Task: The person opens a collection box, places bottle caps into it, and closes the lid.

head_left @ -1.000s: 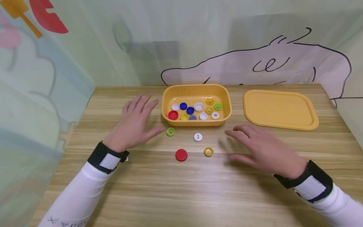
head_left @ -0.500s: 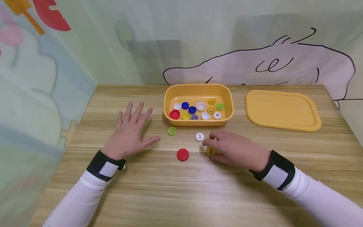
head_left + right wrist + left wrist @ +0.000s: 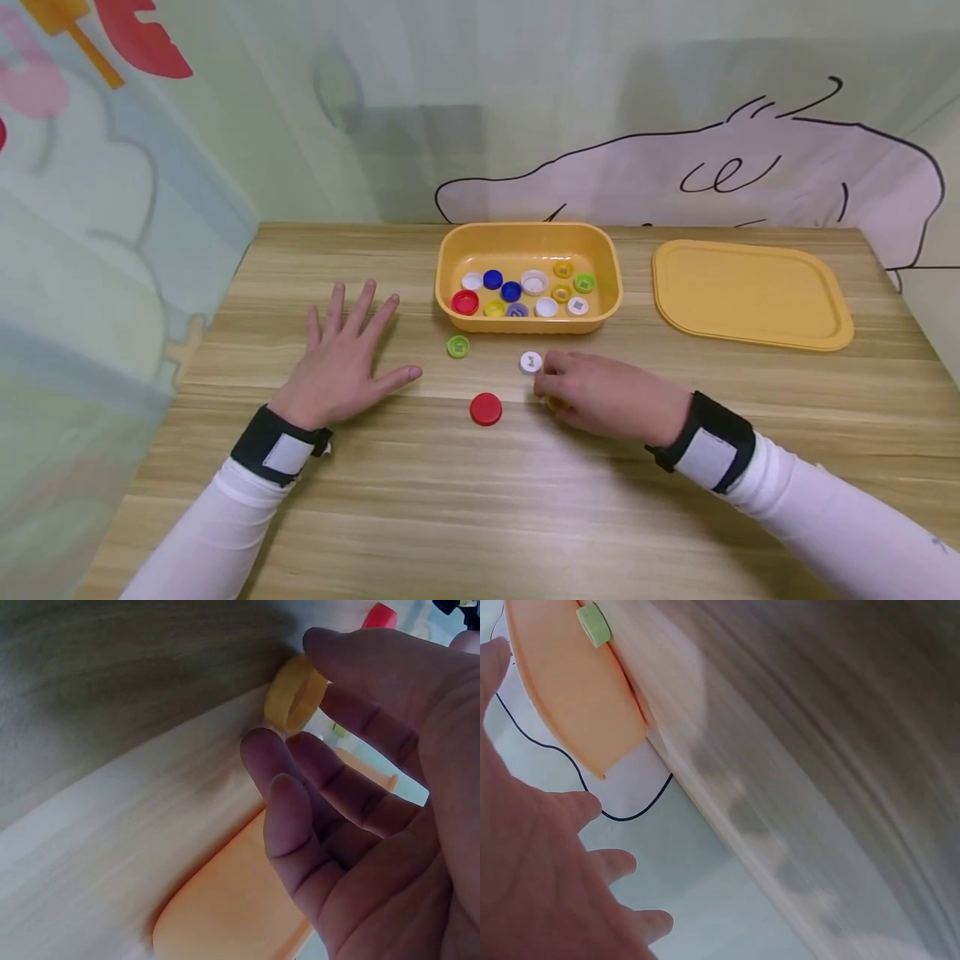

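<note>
My right hand [image 3: 607, 396] has its thumb and fingertips around a yellow bottle cap [image 3: 294, 696] and pinches it by the rim, at the tabletop. In the head view that cap is mostly hidden by the fingers. Just beyond the fingertips lies a white bottle cap [image 3: 531, 362] with a dark mark. To the left are a red bottle cap [image 3: 486, 409] and a green bottle cap [image 3: 458, 347], both on the wood. My left hand [image 3: 337, 367] is spread palm down over the left part of the table, fingers apart and holding nothing; the green cap is nearest its thumb.
Behind the loose caps stands a yellow-orange plastic box [image 3: 529, 325] holding several caps in red, white, blue, yellow, green and purple. Its flat lid [image 3: 750, 292] lies to the right. A printed curtain [image 3: 525, 108] hangs along the table's back edge.
The right hand has moved left from beside the caps and closed its fingers on the yellow one. The left hand has drawn back slightly and spread its fingers.
</note>
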A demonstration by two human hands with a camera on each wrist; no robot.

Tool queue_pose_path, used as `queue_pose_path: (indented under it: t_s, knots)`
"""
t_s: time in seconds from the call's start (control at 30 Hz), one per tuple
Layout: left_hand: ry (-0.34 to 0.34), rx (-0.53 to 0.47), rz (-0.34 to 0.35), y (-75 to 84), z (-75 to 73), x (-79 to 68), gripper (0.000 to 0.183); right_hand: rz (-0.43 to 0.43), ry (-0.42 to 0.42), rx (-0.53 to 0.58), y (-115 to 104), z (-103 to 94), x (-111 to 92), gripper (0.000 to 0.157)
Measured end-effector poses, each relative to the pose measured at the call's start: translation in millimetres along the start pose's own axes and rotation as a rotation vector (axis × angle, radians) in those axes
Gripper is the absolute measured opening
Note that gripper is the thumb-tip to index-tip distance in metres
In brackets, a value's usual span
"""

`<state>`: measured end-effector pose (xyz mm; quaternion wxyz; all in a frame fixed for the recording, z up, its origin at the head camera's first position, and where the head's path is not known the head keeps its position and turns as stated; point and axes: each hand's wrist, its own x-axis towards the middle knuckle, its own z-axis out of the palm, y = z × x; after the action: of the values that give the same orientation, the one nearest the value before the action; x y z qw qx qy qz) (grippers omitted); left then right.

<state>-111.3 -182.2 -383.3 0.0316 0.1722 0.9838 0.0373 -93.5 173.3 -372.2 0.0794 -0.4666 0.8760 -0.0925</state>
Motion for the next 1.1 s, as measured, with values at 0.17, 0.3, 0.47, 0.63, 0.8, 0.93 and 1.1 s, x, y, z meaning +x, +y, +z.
queue_pose_path:
  t_s: [0.17, 0.3, 0.47, 0.63, 0.8, 0.93, 1.1]
  knots:
    - [-0.01, -0.018, -0.008, -0.6, 0.5, -2.1, 0.104, -0.009, -0.017, -0.015, -0.8, 0.4, 3.2, 0.02]
    - [-0.015, -0.014, -0.01, -1.2, 1.2, -4.3, 0.105, -0.013, -0.007, -0.003, -2.7, -11.7, 5.0, 0.023]
    - [-0.011, -0.011, -0.012, -2.3, 2.7, -7.0, 0.104, 0.013, 0.015, 0.035, -0.2, -44.8, 10.9, 0.028]
    - [-0.001, -0.013, -0.008, -3.0, 3.3, -9.5, 0.105, 0.116, 0.019, 0.02, 17.3, -80.7, 23.2, 0.024]
    - [0.004, -0.01, -0.007, -2.8, 2.2, -11.3, 0.105, 0.214, -0.003, 0.004, 49.4, -100.2, 46.0, 0.023]
    - [0.007, -0.005, -0.004, -1.7, 1.9, -12.3, 0.105, 0.239, -0.056, -0.002, 73.9, -104.2, 66.6, 0.023]
    - [0.012, -0.001, -0.001, -0.7, 2.2, -13.9, 0.104, 0.275, -0.134, -0.013, 93.4, -103.6, 90.7, 0.026]
